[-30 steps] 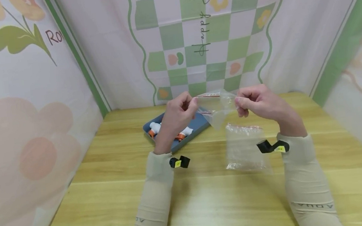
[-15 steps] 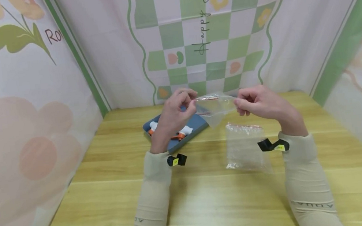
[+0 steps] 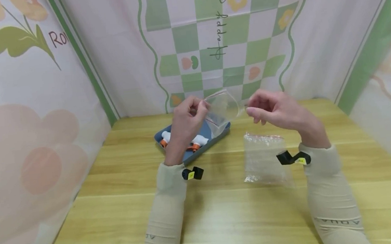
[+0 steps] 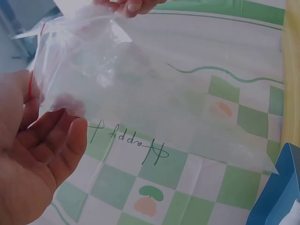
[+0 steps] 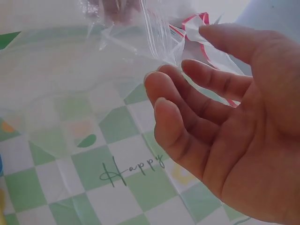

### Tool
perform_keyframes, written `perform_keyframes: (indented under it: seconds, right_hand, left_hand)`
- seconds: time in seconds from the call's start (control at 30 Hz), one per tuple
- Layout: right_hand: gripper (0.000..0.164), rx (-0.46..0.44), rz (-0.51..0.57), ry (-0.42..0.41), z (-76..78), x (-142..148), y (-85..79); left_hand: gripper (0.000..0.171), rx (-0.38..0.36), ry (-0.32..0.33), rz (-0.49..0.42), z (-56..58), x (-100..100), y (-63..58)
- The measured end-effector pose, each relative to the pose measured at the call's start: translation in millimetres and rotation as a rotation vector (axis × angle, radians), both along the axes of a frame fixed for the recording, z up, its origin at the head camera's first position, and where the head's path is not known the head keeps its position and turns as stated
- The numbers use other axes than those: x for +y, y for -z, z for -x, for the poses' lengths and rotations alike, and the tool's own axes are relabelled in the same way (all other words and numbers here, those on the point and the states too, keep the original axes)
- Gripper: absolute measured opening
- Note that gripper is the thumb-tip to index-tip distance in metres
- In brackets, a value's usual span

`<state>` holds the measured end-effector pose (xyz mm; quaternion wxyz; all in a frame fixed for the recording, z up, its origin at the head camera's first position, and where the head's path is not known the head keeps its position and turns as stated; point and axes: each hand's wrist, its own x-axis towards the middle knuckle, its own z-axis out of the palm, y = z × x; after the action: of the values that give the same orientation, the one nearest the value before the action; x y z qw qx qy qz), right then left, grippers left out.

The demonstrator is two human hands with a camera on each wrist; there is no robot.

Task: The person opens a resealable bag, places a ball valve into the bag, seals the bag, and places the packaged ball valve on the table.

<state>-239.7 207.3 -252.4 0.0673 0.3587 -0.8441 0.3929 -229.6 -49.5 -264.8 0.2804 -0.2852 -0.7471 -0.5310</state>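
A resealable bag [image 3: 221, 109] of clear, thin plastic is held in the air above the far part of the table [image 3: 242, 228], partly in front of a shallow blue tray [image 3: 207, 149]. Its red-striped mouth [image 4: 31, 86] is uppermost and spread, with two seal lines apart; its long axis runs downward, the body tapering in the left wrist view to a corner directed at the tabletop. The left hand [image 3: 186, 119] pinches one side of the mouth between thumb and fingers; the right hand [image 3: 276, 109], loosely curved and gripping nothing, is just beside the opposite side, though contact cannot be told. The film is creased and glossy near the mouth, smoother below. Two white-and-orange plastic fittings [image 3: 200, 140] lie in the straight-edged tray. A flat, rectangular transparent packet [image 3: 263, 158] rests on the smooth, wood-grained surface, its red-lined edge toward the checkered, printed curtain [image 3: 190, 35].
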Motion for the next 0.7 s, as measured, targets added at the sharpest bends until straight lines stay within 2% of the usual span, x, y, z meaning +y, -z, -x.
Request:
perform_keyframes:
  seconds: [0.1,0.27,0.37,0.43,0.53,0.7]
  right_hand:
    - [0.031,-0.04,-0.029,-0.009,5.8,-0.3,5.2]
    - [0.08,-0.128,-0.102,-0.024,12.9,-8.0,12.1]
    - [0.1,-0.151,-0.151,-0.027,15.2,-16.5,16.4]
    - [0.107,-0.121,-0.168,-0.045,17.0,-23.8,19.4]
    - [0.116,-0.016,-0.161,-0.053,19.6,-35.2,23.6]
    - [0.129,0.146,-0.108,0.024,19.9,-50.9,29.0]
  left_hand:
    - [0.018,0.02,-0.023,-0.042,-0.1,0.2,-0.5]
    - [0.018,0.055,-0.018,-0.077,0.5,0.4,0.8]
    - [0.018,0.078,-0.005,-0.093,1.0,1.2,1.7]
    - [0.018,0.094,0.004,-0.099,1.1,1.9,2.4]
    - [0.017,0.099,0.012,-0.103,0.5,2.8,3.2]
    - [0.017,0.091,0.008,-0.106,-1.9,4.6,1.9]
